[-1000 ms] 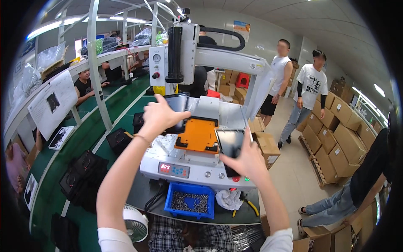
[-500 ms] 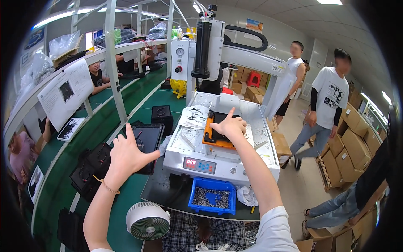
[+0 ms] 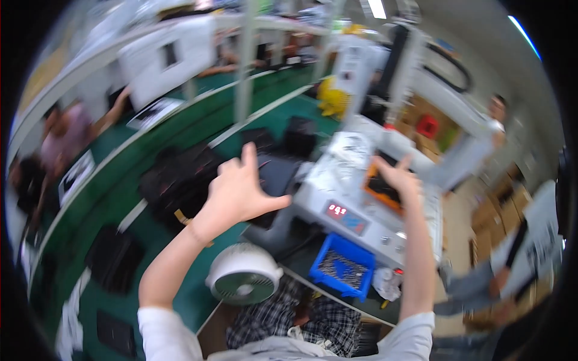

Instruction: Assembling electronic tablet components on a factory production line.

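My left hand (image 3: 241, 189) is raised with thumb and forefinger spread wide, holding nothing. Behind it a dark flat panel (image 3: 278, 174) lies at the edge of the green bench. My right hand (image 3: 399, 177), also empty with thumb and forefinger apart, is over an orange fixture (image 3: 382, 198) on the bed of a white bench machine (image 3: 313, 195); whether it touches the fixture I cannot tell. Dark material fills the fixture, partly hidden by that hand. Motion blur softens the whole picture.
A blue bin (image 3: 325, 280) of small metal parts sits before the machine, beside a crumpled white bag (image 3: 387, 284). A white fan (image 3: 241, 265) stands near my lap. Black cases (image 3: 180, 177) lie on the green bench (image 3: 165, 271). People are at left and right.
My view has swung left and tilted, so the machine and bin appear farther right. Both hands stay spread and empty; the right one still appears over the orange fixture.
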The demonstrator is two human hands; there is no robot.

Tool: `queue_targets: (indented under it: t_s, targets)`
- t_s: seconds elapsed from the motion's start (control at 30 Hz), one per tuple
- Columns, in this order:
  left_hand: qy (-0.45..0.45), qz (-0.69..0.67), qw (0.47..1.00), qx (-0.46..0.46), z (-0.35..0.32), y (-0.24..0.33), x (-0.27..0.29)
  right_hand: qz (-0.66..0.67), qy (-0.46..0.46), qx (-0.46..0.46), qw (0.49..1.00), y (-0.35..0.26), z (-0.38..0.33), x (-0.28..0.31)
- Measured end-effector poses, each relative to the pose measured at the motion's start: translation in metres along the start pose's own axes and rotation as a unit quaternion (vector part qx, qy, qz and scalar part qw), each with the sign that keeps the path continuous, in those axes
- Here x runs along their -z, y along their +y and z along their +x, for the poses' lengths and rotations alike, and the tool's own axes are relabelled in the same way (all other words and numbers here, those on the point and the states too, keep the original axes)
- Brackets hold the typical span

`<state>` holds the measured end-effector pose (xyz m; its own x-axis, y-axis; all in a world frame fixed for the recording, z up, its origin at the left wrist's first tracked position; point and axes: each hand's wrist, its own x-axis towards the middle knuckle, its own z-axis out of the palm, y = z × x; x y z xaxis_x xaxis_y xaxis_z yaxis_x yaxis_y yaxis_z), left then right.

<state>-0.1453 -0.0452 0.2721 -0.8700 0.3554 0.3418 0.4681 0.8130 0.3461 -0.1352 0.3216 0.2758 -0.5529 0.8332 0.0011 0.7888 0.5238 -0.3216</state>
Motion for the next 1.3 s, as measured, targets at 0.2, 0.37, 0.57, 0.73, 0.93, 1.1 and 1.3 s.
queue_targets:
  t_s: [0.2, 0.37, 0.57, 0.73, 0.93, 1.1, 1.3]
  targets:
    - [0.009, 0.034, 0.991, 0.129, -0.081, -0.05, 0.043, 0.153, 0.28, 0.36, 0.876, 0.03, -0.045, 0.004]
    - [0.127, 0.046, 0.961, 0.242, -0.17, -0.075, 0.054, 0.234, 0.2, 0.303, 0.902, 0.078, -0.118, 0.036]
    - [0.103, 0.099, 0.901, 0.411, -0.242, -0.078, 0.003, 0.251, 0.232, 0.354, 0.871, 0.12, -0.15, 0.048]
    - [0.073, 0.141, 0.859, 0.486, -0.263, -0.101, -0.048, 0.345, 0.052, 0.343, 0.872, 0.062, -0.141, 0.032]
    - [0.06, 0.188, 0.865, 0.462, -0.256, -0.114, -0.08, -0.02, 0.17, 0.456, 0.874, -0.019, -0.05, -0.011]
    - [0.044, 0.202, 0.863, 0.462, -0.257, -0.112, -0.081, -0.242, 0.197, 0.392, 0.865, -0.07, -0.016, -0.059]
    - [0.115, 0.404, 0.85, 0.319, -0.262, -0.116, -0.071, -0.308, 0.205, 0.318, 0.873, -0.083, 0.011, -0.098]
